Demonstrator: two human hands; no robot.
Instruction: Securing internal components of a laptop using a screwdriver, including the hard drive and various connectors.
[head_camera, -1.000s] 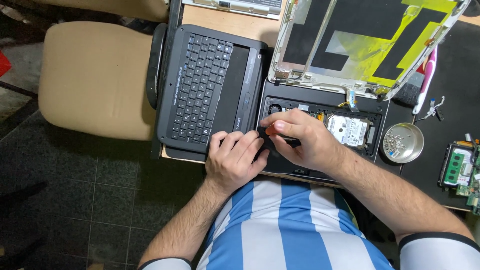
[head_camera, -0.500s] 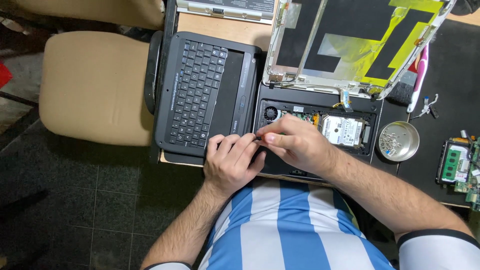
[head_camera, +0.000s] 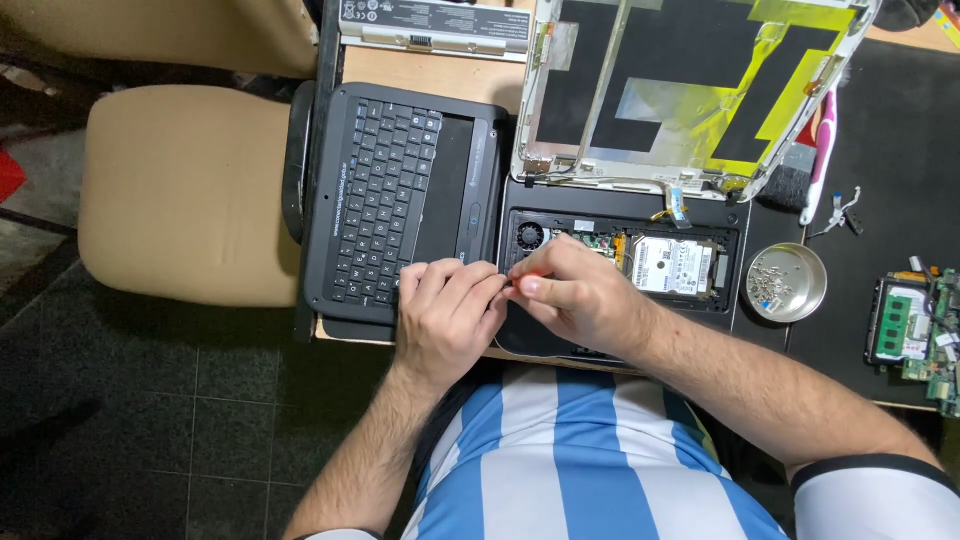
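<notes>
My left hand (head_camera: 445, 312) rests on the lower right corner of the detached black keyboard panel (head_camera: 395, 200), fingers curled and pressed together. Its fingertips meet those of my right hand (head_camera: 578, 295) at the seam between the panel and the opened laptop base (head_camera: 520, 345). My right hand pinches a small dark tool (head_camera: 512, 284), mostly hidden by the fingers. Inside the base, a fan (head_camera: 530, 237) and a silver hard drive (head_camera: 675, 265) lie exposed just beyond my right hand.
The laptop's lid (head_camera: 690, 90), with black and yellow foil, lies at the back. A metal bowl of screws (head_camera: 812, 285) stands right of the base, with circuit boards (head_camera: 915, 325) at far right. A battery (head_camera: 435, 25) lies at the back and a beige chair (head_camera: 185, 190) stands to the left.
Both hands have shifted slightly left, toward the seam by the keyboard panel. The tool's red handle, seen earlier by my right fingers, is now hidden.
</notes>
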